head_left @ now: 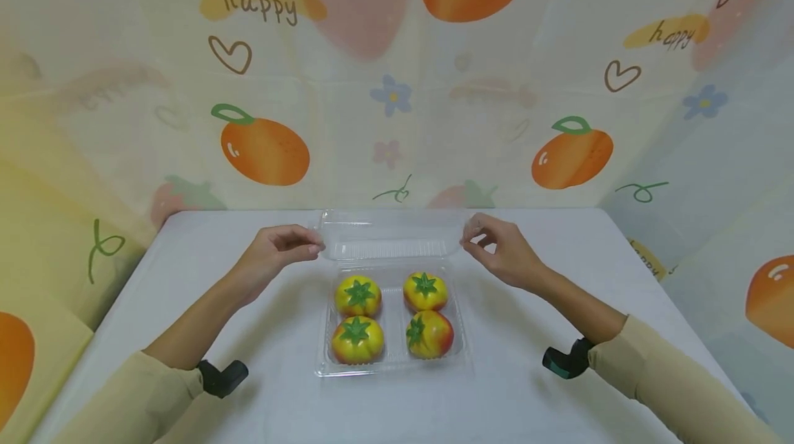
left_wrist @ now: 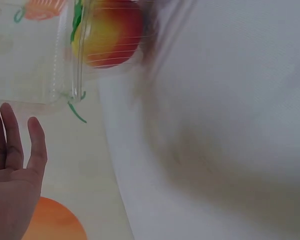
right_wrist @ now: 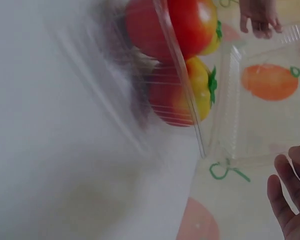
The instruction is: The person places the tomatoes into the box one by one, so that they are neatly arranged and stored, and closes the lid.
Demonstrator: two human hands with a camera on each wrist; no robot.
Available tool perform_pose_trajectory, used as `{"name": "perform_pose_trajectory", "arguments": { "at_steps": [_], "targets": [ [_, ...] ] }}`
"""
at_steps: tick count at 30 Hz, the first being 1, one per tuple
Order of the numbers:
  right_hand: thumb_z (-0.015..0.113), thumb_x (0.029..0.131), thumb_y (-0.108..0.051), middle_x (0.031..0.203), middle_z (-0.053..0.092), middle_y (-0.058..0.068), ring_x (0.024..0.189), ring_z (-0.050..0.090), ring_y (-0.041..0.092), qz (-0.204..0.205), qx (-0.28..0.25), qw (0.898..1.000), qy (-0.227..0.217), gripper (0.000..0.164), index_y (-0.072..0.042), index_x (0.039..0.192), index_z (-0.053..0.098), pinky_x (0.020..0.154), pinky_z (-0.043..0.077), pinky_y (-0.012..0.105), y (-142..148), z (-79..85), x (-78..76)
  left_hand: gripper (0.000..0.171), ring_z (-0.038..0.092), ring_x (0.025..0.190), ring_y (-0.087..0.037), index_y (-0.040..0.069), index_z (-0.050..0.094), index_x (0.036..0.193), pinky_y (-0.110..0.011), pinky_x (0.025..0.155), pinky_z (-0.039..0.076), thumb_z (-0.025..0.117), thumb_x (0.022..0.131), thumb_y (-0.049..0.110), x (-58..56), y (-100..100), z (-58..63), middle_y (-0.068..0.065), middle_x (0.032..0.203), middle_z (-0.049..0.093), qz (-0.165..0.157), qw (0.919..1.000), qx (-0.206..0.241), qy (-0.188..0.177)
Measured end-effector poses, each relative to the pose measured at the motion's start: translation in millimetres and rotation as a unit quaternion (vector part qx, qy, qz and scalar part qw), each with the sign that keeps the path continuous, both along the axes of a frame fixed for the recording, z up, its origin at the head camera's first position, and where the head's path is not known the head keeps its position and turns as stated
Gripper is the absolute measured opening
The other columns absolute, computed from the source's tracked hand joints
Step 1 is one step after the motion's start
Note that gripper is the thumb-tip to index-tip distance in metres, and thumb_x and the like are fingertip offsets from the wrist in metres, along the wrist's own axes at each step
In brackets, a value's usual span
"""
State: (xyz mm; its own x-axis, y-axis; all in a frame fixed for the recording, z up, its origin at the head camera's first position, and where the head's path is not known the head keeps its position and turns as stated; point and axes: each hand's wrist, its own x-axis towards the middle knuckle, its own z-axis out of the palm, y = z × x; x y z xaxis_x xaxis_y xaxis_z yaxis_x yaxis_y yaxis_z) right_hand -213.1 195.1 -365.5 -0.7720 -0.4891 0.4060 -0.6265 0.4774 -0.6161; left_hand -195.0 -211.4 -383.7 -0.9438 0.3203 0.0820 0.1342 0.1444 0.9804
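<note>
A clear plastic clamshell box [head_left: 394, 365] lies on the table with its lid [head_left: 391, 230] raised at the far side. Inside its base sit several yellow-and-red fruits [head_left: 358, 340] with green star-shaped leafy tops, in two columns. My left hand [head_left: 279, 251] pinches the left edge of the lid between thumb and fingertips. At the opposite edge, my right hand [head_left: 507, 251] pinches the lid in the same way. The left wrist view shows some left fingers [left_wrist: 37, 145] by the lid's rim; the thumb is out of that view.
A white cloth covers the table [head_left: 267, 402]. Behind it hangs a pale curtain [head_left: 347, 134] printed with oranges, hearts and flowers. A dark wrist device [head_left: 225, 378] sticks out at the left cuff, another [head_left: 566, 359] at the right cuff.
</note>
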Motion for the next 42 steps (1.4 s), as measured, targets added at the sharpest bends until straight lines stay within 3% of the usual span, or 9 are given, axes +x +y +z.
{"name": "perform_pose_trajectory", "arguments": {
  "at_steps": [7,12,15,19,27,36,42],
  "targets": [
    [0.072,0.086,0.005,0.087,0.066,-0.002,0.085,0.062,0.013,0.024,0.021,0.999,0.004,0.021,-0.012,0.087,0.060,0.076,0.059,0.030,6,-4.1,16.2,0.025,0.066,0.100,-0.014,-0.005,0.070,0.109,-0.026,0.088,0.055,0.073,0.091,0.012,13.6,-3,2.1,-0.007,0.106,0.072,-0.019,0.9985,-0.051,0.008],
    [0.072,0.081,0.012,0.090,0.066,-0.002,0.084,0.063,0.011,0.059,0.019,0.998,0.003,0.029,-0.014,0.089,0.061,0.075,0.059,0.030,12,-10.9,24.7,0.016,0.067,0.107,-0.017,0.001,0.074,0.104,-0.032,0.089,0.056,0.073,0.090,0.010,20.8,-3,0.9,-0.018,0.115,0.070,-0.063,0.9930,-0.083,0.054],
    [0.073,0.079,0.014,0.090,0.066,-0.002,0.083,0.062,0.011,0.077,0.018,0.997,0.010,0.033,-0.014,0.091,0.062,0.073,0.059,0.030,15,-15.5,29.5,0.014,0.066,0.109,-0.013,0.005,0.076,0.101,-0.039,0.091,0.055,0.075,0.088,0.009,24.4,-4,-1.7,-0.015,0.116,0.071,-0.078,0.9860,-0.113,0.094],
    [0.074,0.078,0.014,0.092,0.066,-0.002,0.084,0.060,0.011,0.092,0.028,0.995,0.023,0.035,-0.016,0.092,0.062,0.072,0.059,0.032,17,-23.0,35.0,0.013,0.063,0.110,-0.012,0.009,0.078,0.098,-0.044,0.092,0.054,0.078,0.085,0.010,30.5,-2,-4.4,-0.007,0.113,0.072,-0.082,0.9798,-0.142,0.115],
    [0.076,0.076,0.014,0.096,0.065,-0.003,0.088,0.060,0.011,0.123,0.043,0.990,0.049,0.036,-0.017,0.088,0.061,0.072,0.057,0.032,18,-32.8,44.9,0.013,0.058,0.116,-0.033,0.026,0.077,0.091,-0.055,0.090,0.051,0.080,0.084,0.015,41.4,-1,-14.2,-0.002,0.118,0.067,-0.062,0.9708,-0.190,0.132],
    [0.080,0.077,0.006,0.111,0.069,0.005,0.108,0.063,0.020,0.103,0.107,0.988,0.041,0.029,-0.015,0.092,0.065,0.090,0.056,0.038,21,-36.5,56.1,0.019,0.059,0.104,-0.012,0.020,0.076,0.101,-0.037,0.083,0.054,0.082,0.083,0.022,50.0,-9,-26.9,0.006,0.109,0.066,-0.073,0.9660,-0.200,0.147],
    [0.075,0.078,0.009,0.112,0.068,0.004,0.109,0.062,0.020,0.102,0.113,0.987,0.057,0.031,-0.015,0.095,0.068,0.091,0.055,0.036,23,-40.9,61.2,0.023,0.063,0.098,-0.015,0.016,0.075,0.107,-0.034,0.081,0.054,0.081,0.084,0.020,52.7,-11,-33.0,0.008,0.106,0.069,-0.100,0.9657,-0.202,0.128]
  ]
}}
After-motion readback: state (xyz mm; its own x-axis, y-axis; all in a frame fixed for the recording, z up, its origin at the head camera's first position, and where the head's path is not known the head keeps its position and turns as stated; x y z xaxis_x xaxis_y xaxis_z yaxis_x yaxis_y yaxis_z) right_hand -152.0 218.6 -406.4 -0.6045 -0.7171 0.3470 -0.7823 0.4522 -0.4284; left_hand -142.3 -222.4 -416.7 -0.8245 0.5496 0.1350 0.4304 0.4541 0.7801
